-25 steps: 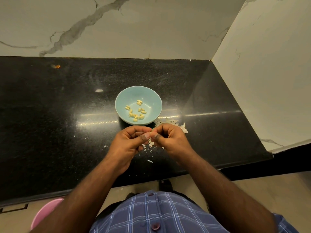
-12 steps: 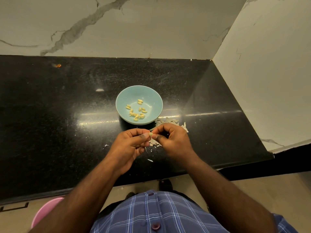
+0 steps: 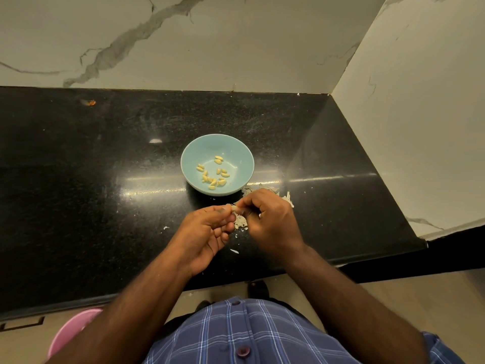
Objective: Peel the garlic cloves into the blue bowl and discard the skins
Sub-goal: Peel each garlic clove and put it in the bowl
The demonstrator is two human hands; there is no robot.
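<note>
Both forearms reaching forward and converging, left hand (image 3: 207, 232) palm up with fingers loosely curled, right hand (image 3: 270, 222) knuckles up, thumbs and fingertips of both hands meeting in a pinch

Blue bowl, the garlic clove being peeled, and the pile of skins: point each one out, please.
blue bowl (image 3: 236, 151): head view, bare inner wall near the far rim.
garlic clove (image 3: 233, 207): head view, pale tip showing between the two hands' fingertips.
pile of skins (image 3: 287, 198): head view, flakes right of the right hand.
</note>
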